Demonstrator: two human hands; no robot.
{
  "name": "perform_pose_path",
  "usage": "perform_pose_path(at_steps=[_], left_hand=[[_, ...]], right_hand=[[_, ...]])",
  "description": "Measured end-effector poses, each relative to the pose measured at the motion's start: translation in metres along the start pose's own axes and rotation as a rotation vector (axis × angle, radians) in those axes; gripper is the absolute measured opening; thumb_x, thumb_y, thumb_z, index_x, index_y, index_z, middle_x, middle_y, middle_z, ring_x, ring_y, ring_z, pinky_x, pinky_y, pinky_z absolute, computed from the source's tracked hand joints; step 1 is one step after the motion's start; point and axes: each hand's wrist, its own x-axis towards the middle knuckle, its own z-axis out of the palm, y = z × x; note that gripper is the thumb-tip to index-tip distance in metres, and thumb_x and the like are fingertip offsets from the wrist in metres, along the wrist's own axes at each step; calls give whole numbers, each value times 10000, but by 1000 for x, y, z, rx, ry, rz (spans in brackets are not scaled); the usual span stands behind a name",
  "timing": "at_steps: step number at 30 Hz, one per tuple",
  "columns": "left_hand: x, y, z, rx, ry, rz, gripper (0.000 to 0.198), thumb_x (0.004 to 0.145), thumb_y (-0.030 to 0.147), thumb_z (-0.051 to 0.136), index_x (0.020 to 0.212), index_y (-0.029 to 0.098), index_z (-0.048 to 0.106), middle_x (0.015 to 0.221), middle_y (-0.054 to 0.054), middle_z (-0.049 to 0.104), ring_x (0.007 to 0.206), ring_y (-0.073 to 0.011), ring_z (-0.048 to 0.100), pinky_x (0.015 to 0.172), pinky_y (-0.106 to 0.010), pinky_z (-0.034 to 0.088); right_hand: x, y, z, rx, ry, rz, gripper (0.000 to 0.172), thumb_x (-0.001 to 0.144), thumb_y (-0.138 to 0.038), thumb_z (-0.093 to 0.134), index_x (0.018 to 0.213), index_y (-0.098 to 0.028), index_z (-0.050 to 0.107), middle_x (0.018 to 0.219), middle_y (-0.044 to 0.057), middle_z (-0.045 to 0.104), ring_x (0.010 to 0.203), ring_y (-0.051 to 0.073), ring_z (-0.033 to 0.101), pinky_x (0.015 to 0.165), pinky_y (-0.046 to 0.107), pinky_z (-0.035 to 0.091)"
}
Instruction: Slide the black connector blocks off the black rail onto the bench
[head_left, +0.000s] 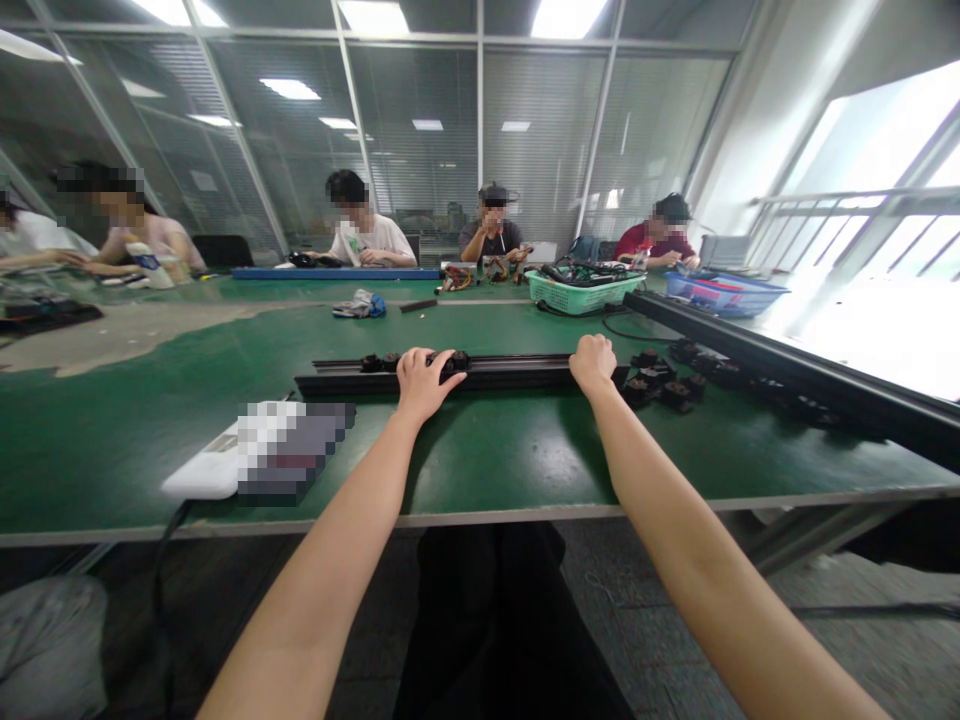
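Both my hands rest on a long black metal rail (517,372) lying across the green workbench (510,460). My left hand (424,384) is curled over the rail and over black blocks (454,362) mounted on it. Further along, my right hand (592,364) grips the rail near its right end. Just beyond that hand lies a cluster of loose black blocks (660,380). The part of the rail under each hand is hidden.
A second long black rail (795,365) runs along the bench's right side. At left lies a white object, partly pixelated (255,455). Beyond stand a green basket of cables (585,292) and a blue tray (724,294). Several people work across the bench.
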Motion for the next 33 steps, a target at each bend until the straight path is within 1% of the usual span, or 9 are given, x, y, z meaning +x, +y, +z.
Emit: perform_pose_path(at_steps=[8, 16, 20, 26, 29, 33], left_hand=[[-1, 0, -1, 10, 7, 10, 550, 1026, 581, 626, 1501, 310, 679, 1452, -146, 595, 1443, -362, 437, 1268, -530, 310], [-1, 2, -3, 14, -6, -2, 551, 1025, 576, 627, 1505, 310, 678, 1454, -145, 599, 1450, -364, 437, 1274, -529, 305], [-2, 3, -4, 12, -16, -4, 570, 1020, 558, 646, 1513, 272, 677, 1466, -165, 591, 1466, -364, 433, 1290, -514, 286], [-1, 0, 0, 14, 2, 5, 553, 1025, 578, 627, 1506, 310, 675, 1457, -147, 595, 1449, -363, 435, 1274, -530, 306], [-1, -1, 1, 11, 1, 5, 546, 1028, 586, 620, 1503, 323, 675, 1452, -140, 595, 1445, -365, 435, 1267, -537, 313], [-1, 0, -1, 18, -12, -1, 555, 1030, 582, 622, 1512, 311, 671, 1458, -147, 589, 1457, -368, 429, 1279, -535, 300]], right_hand=[[2, 2, 0, 6, -13, 7, 402, 1009, -58, 470, 1318, -50, 726, 1401, 263, 639, 1337, 307, 588, 1040, 357, 515], [4, 4, 5, 18, 30, 27, 425, 996, -47, 457, 1329, -56, 722, 1384, 258, 647, 1303, 306, 596, 1012, 354, 513], [6, 5, 8, 6, 31, 40, 429, 1012, -36, 449, 1359, -34, 700, 1406, 257, 641, 1333, 301, 586, 1063, 347, 473], [11, 11, 9, -6, 43, 63, 437, 1029, -37, 426, 1383, -6, 680, 1439, 265, 627, 1368, 310, 567, 1118, 356, 426], [13, 14, 10, -2, 48, 67, 439, 1025, -34, 430, 1384, -14, 681, 1434, 268, 627, 1364, 307, 563, 1114, 358, 430], [15, 15, 12, 9, 48, 78, 433, 1023, -37, 444, 1380, -31, 689, 1430, 264, 622, 1364, 302, 554, 1078, 351, 462]])
